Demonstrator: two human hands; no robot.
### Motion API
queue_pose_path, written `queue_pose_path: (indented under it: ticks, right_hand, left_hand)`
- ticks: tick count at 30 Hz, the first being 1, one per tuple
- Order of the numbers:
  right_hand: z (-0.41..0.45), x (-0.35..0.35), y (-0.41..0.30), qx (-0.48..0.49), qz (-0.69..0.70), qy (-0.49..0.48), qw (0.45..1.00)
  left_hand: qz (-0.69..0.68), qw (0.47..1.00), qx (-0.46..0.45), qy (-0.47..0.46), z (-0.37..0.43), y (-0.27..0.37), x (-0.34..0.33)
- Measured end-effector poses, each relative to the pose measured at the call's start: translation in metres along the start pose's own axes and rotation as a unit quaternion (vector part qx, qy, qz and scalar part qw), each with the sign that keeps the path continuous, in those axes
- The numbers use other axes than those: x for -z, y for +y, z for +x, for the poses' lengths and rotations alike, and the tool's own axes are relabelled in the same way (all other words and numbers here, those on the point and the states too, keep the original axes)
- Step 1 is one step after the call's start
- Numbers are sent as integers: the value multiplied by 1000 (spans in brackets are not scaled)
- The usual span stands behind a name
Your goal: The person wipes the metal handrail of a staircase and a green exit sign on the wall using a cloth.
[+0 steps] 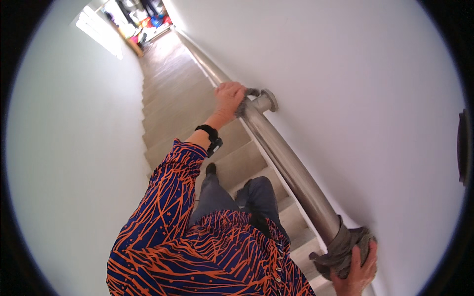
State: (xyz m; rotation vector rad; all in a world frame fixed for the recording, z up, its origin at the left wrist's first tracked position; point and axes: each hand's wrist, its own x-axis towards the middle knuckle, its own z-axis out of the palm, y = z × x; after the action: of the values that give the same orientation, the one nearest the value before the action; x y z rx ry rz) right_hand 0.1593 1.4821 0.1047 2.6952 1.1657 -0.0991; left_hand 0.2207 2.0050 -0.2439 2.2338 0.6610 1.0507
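A round metal handrail (pixel 289 159) runs diagonally along the white wall, joined to it by a round wall bracket (pixel 267 100). My left hand (pixel 230 97) grips the rail just beside the bracket, with a dark grey cloth (pixel 242 107) between palm and rail. A black band with a small device (pixel 212 140) is on that wrist. At the lower right, my right hand (pixel 357 266) holds a brownish-grey cloth (pixel 344 251) wrapped round the rail. The rail between the two hands is bare.
Beige stairs (pixel 240 157) run beneath me between two pale walls, with my legs on them. At the far end stand a wooden edge (pixel 129 42) and a pile of colourful items (pixel 152 24), too blurred to name. A dark object (pixel 462 147) is at the right rim.
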Motion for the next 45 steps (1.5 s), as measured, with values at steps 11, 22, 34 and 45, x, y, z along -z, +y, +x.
queue_pose_path:
  ticks: [11, 22, 34, 45]
  right_hand:
    - [168, -44, -28, 34, -11, 67, 997]
    - [331, -130, -86, 90, -45, 128, 987]
    - [177, -46, -1, 101, 23, 187, 977]
    - [12, -10, 59, -129, -55, 167, 976]
  left_hand:
    - [29, 988, 66, -135, 27, 69, -49]
    - [37, 973, 96, -205, 41, 103, -71]
    - [-1, 992, 78, -102, 33, 87, -69]
    - [-240, 960, -134, -63, -83, 279, -24]
